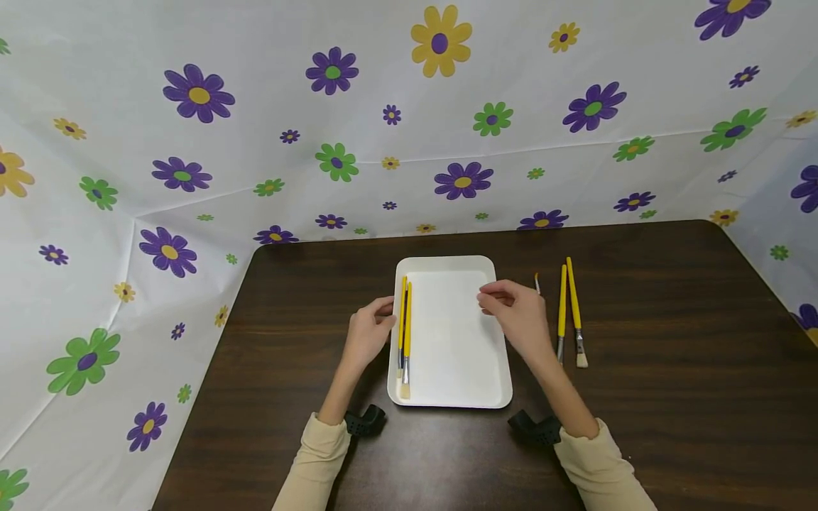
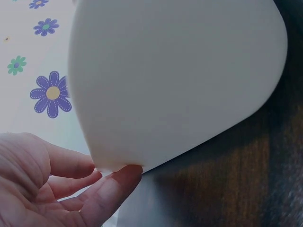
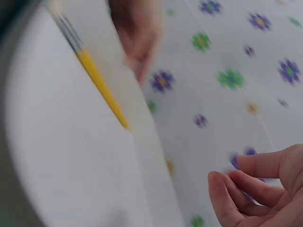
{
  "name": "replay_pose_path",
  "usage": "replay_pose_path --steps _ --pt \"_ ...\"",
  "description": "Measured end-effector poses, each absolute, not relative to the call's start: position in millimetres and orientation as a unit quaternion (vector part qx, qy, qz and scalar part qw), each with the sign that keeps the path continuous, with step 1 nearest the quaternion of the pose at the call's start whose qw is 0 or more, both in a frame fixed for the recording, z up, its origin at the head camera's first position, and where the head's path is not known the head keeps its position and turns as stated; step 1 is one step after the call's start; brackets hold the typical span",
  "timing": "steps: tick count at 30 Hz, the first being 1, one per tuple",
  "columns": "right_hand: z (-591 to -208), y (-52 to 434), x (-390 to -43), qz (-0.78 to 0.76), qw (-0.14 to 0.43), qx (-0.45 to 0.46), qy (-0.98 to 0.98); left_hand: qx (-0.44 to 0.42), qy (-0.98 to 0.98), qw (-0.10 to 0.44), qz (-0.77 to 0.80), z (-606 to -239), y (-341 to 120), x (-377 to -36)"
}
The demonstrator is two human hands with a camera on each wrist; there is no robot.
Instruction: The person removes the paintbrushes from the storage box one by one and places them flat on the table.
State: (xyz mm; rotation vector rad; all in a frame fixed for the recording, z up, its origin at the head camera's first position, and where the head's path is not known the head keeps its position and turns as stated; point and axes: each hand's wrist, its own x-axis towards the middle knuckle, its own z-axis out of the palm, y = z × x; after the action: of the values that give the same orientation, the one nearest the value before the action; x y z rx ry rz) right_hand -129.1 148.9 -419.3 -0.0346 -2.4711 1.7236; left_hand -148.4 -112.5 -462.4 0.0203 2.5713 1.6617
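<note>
A white rectangular tray (image 1: 454,348) lies before me on the dark table. My left hand (image 1: 368,332) grips its left rim; in the left wrist view, thumb and fingers pinch the edge. Along the tray's left side lie paintbrushes with yellow handles (image 1: 408,326), bristles towards me. Over the upper right rim hovers my right hand (image 1: 519,319), holding nothing. In the right wrist view its fingers (image 3: 220,194) are loosely bent, apart from the thumb. Right of that hand, two yellow-handled paintbrushes (image 1: 574,305) lie on the table, one partly hidden by the forearm.
A small, thin brush (image 1: 537,282) shows only its tip beyond the right hand. The dark wooden table (image 1: 671,341) meets a white flowered cloth (image 1: 383,92) at the back and sides. Black bands (image 1: 366,421) sit on both wrists.
</note>
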Motion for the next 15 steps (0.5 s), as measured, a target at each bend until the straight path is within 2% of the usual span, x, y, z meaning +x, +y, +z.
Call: replay_pose_path --steps 8,15 --pt "-439.6 99.8 -125.8 0.584 0.048 -0.026 -0.810 0.005 0.841 0.040 0.540 -461.2 -114.6 -149.6" --pt "-451.1 79.2 -120.8 0.596 0.002 -0.048 -0.802 0.008 0.841 0.038 0.540 -462.5 -112.8 -148.9"
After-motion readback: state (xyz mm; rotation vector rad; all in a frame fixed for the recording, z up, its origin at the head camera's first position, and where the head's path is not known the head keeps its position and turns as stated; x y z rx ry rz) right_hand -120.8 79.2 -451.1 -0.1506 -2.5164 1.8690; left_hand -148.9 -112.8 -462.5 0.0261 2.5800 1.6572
